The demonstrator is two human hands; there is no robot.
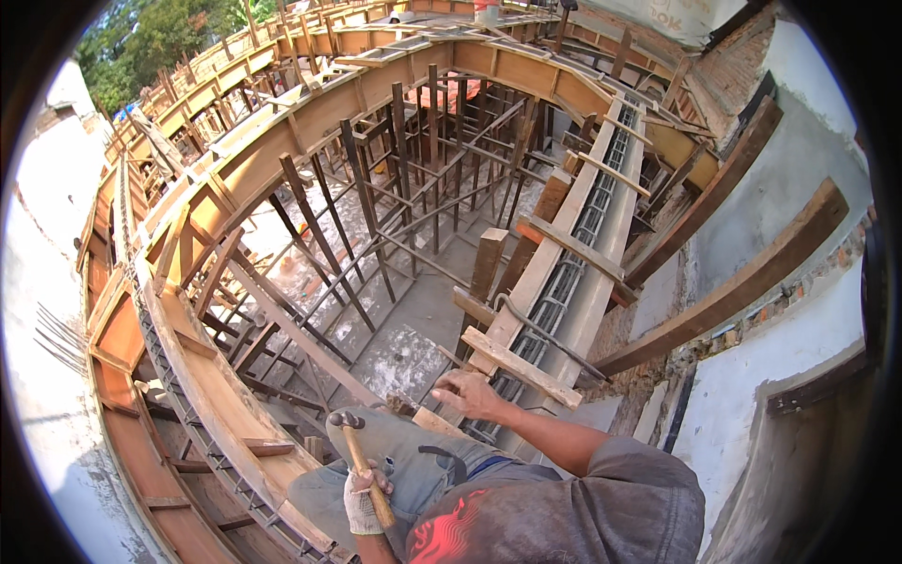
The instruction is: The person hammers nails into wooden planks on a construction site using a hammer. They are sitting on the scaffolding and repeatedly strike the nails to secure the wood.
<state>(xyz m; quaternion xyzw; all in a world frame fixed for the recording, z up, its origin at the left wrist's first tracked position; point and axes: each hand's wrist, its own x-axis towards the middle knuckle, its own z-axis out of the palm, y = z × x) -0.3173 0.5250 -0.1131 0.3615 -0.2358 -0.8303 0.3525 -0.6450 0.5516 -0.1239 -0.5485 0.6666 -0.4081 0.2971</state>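
My left hand [365, 500], in a pale work glove, is wrapped round the wooden handle of a hammer [357, 451]. The hammer's dark metal head points up and away, in front of my bent knee. My right hand [468, 393] is bare, its fingers curled together; whatever they might pinch is too small to make out. It is just left of a short wooden crosspiece [521, 367] laid over a long timber beam form [503, 338]. Inside that form runs a cage of steel reinforcing bars [564, 277]. A bent metal bar [550, 340] lies across it.
Curved plywood formwork [225, 395] sweeps along my left and round the far side. Many upright wooden props [362, 207] and crossed poles stand below over a concrete floor [404, 352]. Thick leaning planks [733, 282] and a plastered wall [789, 179] are on the right.
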